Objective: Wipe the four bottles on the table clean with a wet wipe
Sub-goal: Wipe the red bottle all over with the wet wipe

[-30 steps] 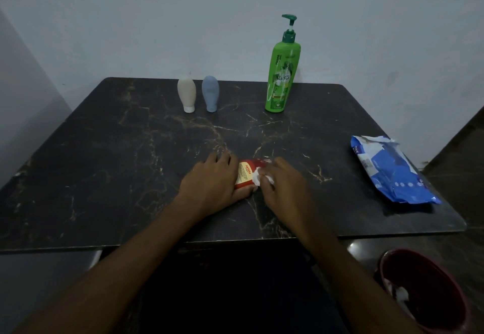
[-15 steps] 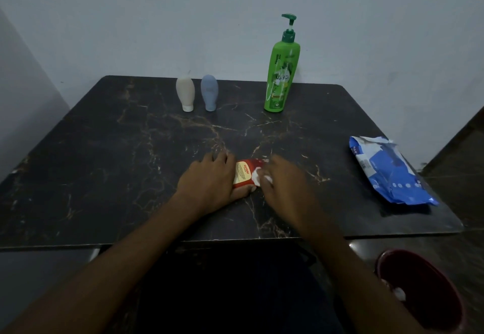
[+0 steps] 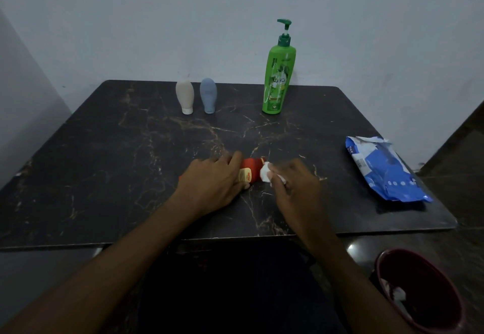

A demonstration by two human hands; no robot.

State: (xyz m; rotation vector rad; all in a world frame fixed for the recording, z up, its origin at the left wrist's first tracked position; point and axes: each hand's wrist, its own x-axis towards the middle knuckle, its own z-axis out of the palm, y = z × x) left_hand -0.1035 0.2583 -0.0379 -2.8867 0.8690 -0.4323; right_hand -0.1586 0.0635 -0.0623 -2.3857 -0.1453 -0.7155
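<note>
A small red bottle (image 3: 251,167) with a yellow label lies on its side near the front middle of the dark marble table (image 3: 104,155). My left hand (image 3: 210,183) grips it from the left, covering most of it. My right hand (image 3: 294,184) holds a crumpled white wet wipe (image 3: 267,175) against the bottle's right end. At the back stand a cream bottle (image 3: 185,97) and a grey-blue bottle (image 3: 208,95) side by side, cap down, and to their right a tall green pump bottle (image 3: 278,76).
A blue wet-wipe pack (image 3: 385,171) lies at the table's right side. On the floor at the lower right stands a dark red bin (image 3: 421,291) with white wipes inside. A pale wall runs behind the table.
My right hand with the wipe has shifted slightly right along the red bottle's end. My left hand has slid a little left, showing more of the bottle.
</note>
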